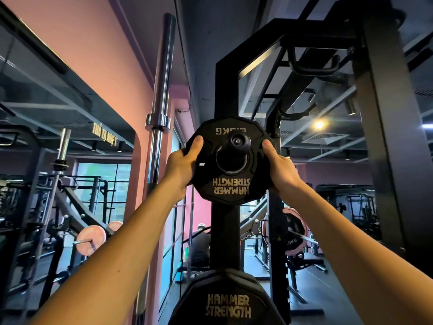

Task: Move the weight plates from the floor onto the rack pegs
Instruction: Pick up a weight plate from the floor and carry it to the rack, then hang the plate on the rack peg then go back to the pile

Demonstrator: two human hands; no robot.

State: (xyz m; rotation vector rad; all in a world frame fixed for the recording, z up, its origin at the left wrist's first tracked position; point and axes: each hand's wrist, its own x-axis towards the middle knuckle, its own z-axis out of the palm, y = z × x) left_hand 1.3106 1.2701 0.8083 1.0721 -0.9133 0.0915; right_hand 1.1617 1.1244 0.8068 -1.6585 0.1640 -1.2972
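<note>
While the left hand [181, 164] and right hand [280, 168] clasp opposite edges, the plate [230, 184] between them rings the peg [239, 141].

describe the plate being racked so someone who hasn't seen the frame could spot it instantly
Find the black rack upright in the centre. Partway up it, the small black plate is held by the left hand and right hand, its hole over the peg. Unlike the larger plate below, its gold Hammer Strength lettering reads upside down.
</note>
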